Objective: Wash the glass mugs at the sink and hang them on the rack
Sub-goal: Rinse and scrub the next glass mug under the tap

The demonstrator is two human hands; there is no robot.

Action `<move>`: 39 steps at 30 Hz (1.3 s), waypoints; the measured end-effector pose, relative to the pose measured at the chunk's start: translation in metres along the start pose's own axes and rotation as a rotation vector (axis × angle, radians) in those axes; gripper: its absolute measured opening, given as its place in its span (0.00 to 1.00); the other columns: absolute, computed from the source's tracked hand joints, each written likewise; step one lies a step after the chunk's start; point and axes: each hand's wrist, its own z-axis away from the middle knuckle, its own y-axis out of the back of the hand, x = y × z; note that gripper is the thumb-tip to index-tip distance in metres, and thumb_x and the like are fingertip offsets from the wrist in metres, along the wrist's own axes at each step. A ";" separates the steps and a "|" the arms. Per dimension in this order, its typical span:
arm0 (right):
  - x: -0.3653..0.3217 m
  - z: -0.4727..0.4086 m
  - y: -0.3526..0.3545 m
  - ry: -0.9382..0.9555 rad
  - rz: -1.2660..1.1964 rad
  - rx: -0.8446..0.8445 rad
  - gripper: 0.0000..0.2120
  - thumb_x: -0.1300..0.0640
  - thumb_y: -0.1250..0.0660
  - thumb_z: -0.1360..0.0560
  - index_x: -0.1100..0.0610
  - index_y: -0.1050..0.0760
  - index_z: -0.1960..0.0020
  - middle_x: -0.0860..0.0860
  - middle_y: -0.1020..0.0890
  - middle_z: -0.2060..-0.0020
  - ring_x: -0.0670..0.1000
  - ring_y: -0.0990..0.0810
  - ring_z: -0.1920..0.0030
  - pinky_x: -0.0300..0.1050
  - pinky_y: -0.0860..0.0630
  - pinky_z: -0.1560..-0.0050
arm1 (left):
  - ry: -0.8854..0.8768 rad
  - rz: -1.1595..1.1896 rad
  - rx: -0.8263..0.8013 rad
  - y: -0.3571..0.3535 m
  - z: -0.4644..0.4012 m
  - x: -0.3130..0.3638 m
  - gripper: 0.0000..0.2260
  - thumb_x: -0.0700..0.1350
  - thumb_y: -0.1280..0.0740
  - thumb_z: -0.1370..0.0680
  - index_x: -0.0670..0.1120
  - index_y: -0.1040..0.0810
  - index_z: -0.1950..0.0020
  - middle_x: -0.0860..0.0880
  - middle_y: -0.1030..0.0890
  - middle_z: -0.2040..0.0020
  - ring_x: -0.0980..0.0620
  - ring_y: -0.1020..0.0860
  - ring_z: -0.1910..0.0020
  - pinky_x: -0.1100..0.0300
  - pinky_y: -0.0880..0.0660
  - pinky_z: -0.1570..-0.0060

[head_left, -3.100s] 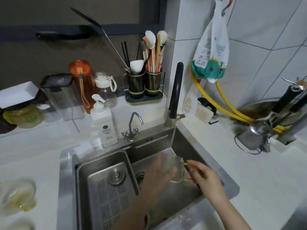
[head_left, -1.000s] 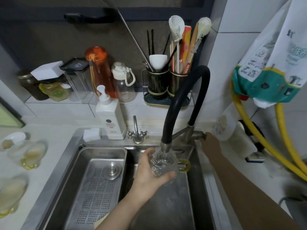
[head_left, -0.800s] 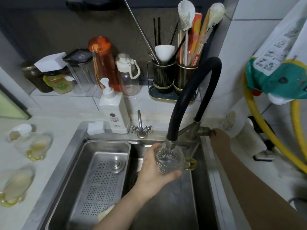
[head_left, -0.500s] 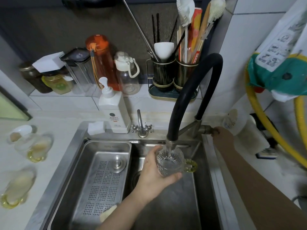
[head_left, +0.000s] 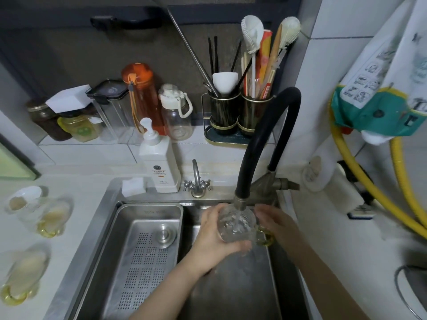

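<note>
Left hand (head_left: 213,234) grips the water-filled glass mug (head_left: 238,226) under the faucet (head_left: 254,144); right hand (head_left: 276,224) touches it.

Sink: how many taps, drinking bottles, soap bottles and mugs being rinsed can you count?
Taps: 2, black hose tap, small metal tap
Drinking bottles: 2, orange bottle, clear bottle
Soap bottles: 1, white pump bottle
Mugs being rinsed: 1, glass mug
Total: 6
</note>
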 end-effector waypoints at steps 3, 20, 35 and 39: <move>-0.013 0.024 -0.005 0.029 -0.103 -0.227 0.13 0.58 0.42 0.20 0.43 0.22 0.45 0.43 0.17 0.51 0.42 0.18 0.48 0.38 0.21 0.49 | 0.017 0.042 -0.069 0.009 -0.001 0.001 0.37 0.60 0.23 0.46 0.66 0.36 0.41 0.60 0.36 0.38 0.65 0.34 0.36 0.69 0.38 0.33; -0.033 0.051 -0.029 0.150 -0.222 -0.426 0.25 0.67 0.38 0.22 0.52 0.37 0.29 0.55 0.26 0.35 0.56 0.25 0.35 0.62 0.26 0.38 | 0.064 0.213 -0.302 0.049 0.000 -0.014 0.28 0.51 0.24 0.31 0.57 0.29 0.33 0.54 0.27 0.32 0.57 0.33 0.30 0.58 0.32 0.32; -0.020 0.068 -0.044 0.258 -0.225 -0.146 0.20 0.52 0.30 0.27 0.50 0.29 0.36 0.45 0.19 0.44 0.44 0.20 0.43 0.42 0.21 0.45 | 0.019 0.238 -0.145 0.031 0.029 -0.019 0.37 0.37 0.25 0.30 0.55 0.38 0.27 0.57 0.27 0.33 0.66 0.29 0.35 0.70 0.28 0.42; -0.016 0.065 -0.049 0.289 -0.096 -0.152 0.26 0.56 0.27 0.30 0.57 0.30 0.35 0.55 0.20 0.43 0.55 0.21 0.41 0.49 0.22 0.43 | -0.026 0.148 -0.160 0.043 0.028 -0.026 0.35 0.40 0.24 0.30 0.61 0.37 0.31 0.55 0.31 0.30 0.60 0.33 0.30 0.75 0.34 0.39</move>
